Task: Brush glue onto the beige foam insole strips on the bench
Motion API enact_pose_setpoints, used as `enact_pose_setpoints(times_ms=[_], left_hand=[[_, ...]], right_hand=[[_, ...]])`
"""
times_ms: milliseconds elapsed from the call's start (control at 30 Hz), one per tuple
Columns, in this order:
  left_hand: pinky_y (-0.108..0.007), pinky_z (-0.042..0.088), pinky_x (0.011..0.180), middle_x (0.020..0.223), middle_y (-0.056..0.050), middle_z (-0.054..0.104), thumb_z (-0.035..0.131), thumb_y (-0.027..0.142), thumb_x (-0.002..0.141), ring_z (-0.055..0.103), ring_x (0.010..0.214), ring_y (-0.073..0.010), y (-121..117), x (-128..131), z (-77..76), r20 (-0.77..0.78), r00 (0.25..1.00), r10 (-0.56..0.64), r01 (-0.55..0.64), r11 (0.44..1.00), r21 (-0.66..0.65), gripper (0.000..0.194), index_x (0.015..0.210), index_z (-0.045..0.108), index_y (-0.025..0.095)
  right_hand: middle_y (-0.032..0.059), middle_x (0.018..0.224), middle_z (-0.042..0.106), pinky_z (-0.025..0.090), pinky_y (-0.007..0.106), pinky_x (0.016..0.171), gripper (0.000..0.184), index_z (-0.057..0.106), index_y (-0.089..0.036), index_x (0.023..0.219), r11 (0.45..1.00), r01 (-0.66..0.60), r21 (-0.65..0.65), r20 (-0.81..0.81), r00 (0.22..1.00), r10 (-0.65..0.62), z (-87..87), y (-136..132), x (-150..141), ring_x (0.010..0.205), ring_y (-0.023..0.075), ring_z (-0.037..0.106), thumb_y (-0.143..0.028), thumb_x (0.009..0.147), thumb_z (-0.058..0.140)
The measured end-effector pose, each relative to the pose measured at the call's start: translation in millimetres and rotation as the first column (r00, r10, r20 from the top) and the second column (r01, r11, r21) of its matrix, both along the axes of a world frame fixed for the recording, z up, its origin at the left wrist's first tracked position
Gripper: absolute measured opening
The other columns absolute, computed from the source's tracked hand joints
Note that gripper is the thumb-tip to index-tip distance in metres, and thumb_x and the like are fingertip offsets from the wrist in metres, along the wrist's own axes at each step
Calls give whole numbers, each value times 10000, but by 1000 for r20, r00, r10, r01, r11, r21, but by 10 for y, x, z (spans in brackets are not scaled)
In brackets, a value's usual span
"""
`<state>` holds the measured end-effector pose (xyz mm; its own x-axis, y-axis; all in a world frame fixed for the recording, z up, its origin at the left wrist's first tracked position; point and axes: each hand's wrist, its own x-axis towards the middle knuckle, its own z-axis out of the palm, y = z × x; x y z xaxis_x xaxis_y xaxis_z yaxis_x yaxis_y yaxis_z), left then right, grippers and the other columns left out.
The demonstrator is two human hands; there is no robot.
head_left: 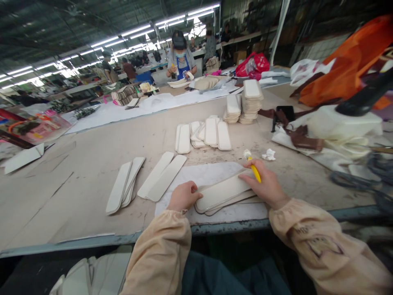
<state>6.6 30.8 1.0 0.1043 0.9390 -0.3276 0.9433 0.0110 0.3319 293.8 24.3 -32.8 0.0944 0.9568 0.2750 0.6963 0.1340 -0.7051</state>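
Near the table's front edge, a stack of long cream strips [225, 191] with rounded ends lies on a white sheet [211, 174]. My left hand [184, 196] is closed at the left end of the top strip, thumb and fingers pinching its edge. At the strip's right end, my right hand [264, 182] touches it with the fingertips. That same hand grips a slim yellow-handled tool [256, 173]; the kind of tool cannot be made out. Left of the sheet lie a pair of overlapping strips [167, 177] and a small fanned group of strips [123, 186].
Loose strips [210, 132] and taller stacks [251, 102] stand farther back. Crumpled white scraps [269, 154] lie right of centre. A white container [340, 123], brown straps and orange cloth [346, 65] crowd the right. Across the table, a person in a blue apron [181, 73] works.
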Motion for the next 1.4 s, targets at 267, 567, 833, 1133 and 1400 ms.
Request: enact_pose_setpoints(times_ms=[267, 567, 833, 1133, 1400], left_hand=[[-268, 348, 612, 844, -27, 694, 672, 400, 721, 611, 785, -200, 1, 17, 12, -17, 1000, -2, 2, 1000, 2, 237, 877, 659, 222], [-263, 333, 603, 791, -20, 679, 678, 364, 717, 598, 759, -191, 6, 20, -3, 6, 1000, 1, -2, 1000, 7, 184, 820, 652, 214], [-258, 328, 611, 801, -21, 672, 659, 350, 731, 589, 753, -181, 16, 31, 14, -16, 1000, -22, 22, 1000, -19, 171, 828, 641, 210], [-264, 332, 617, 768, -18, 655, 655, 321, 730, 577, 716, -174, 19, 6, 2, 19, 1000, -7, 7, 1000, -25, 148, 813, 635, 200], [-228, 363, 590, 684, 43, 540, 608, 215, 711, 496, 616, -108, -46, 95, 76, 585, 807, 83, -130, 991, 38, 230, 938, 578, 185]], right_hand=[[29, 907, 667, 480, 354, 710, 302, 537, -266, 1065, 1000, -3, 20, 82, 997, 2, -45, 6, 5, 863, 272, 650, -386, 803, 626], [52, 981, 671, 496, 362, 748, 276, 519, -247, 1051, 998, -32, 44, 116, 993, 27, -48, 55, -25, 888, 270, 656, -347, 813, 618], [76, 937, 662, 502, 376, 766, 264, 514, -220, 1098, 998, -28, 64, 275, 961, 10, -103, 55, -42, 867, 270, 646, -293, 848, 557], [103, 1091, 635, 489, 424, 841, 315, 484, -224, 1094, 991, 91, 96, 209, 972, -110, -129, 97, 177, 998, 299, 621, -386, 845, 589], [78, 1239, 601, 431, 434, 976, 354, 441, -256, 1090, 985, -76, 153, 23, 997, 73, 69, 4, 258, 1167, 275, 568, -403, 833, 636]])
